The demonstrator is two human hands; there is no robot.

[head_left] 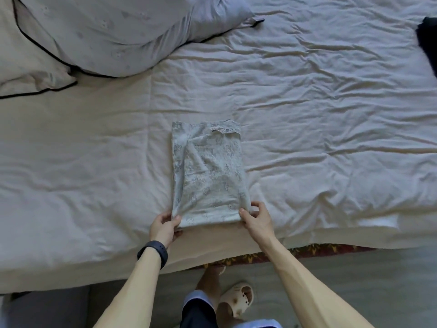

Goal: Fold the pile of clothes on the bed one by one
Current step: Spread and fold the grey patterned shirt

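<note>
Folded patterned garment (208, 171) lies flat mid-bed, long axis running away from the person, its near edge just inside the bed's near edge. Left hand (164, 227) pinches the near-left corner, thumb on top and fingers curled under; right hand (256, 217) pinches the near-right corner the same way. Wrinkled sheet (331, 114) is open on both sides of the garment and beyond it. Pillows (106, 31) sit far left, well apart. Dark cloth (428, 39) is at the far right edge, partly cut off. Black wristband (153, 253) on the left wrist. Slipper (236, 299) on the floor below.
</note>
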